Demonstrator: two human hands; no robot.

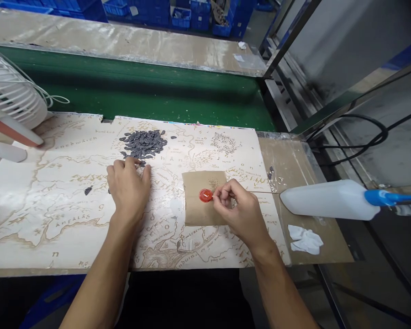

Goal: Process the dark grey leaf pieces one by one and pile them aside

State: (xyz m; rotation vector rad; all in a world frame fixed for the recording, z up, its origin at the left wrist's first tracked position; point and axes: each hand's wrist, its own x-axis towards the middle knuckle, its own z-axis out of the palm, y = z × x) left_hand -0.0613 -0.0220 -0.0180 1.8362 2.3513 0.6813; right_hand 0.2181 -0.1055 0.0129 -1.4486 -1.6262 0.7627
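My left hand (128, 185) rests on the map-printed sheet at the near edge of a pile of small dark grey flakes (144, 144). Its thumb stands apart from the bent fingers, and one dark flake (142, 163) lies by the fingertips. My right hand (238, 203) is closed in a pinch over a brown square of card (195, 217). Its fingertips are at the right rim of a glossy red oval (206, 195) on that card. Whatever is in the pinch is too small to name.
Tiny pale bits (223, 143) lie on the map sheet (71, 196). To the right are a white bottle with a blue top (329, 199) and crumpled white cloth (304, 239). A white fan (15, 91) stands left. Beyond runs a green belt (150, 91).
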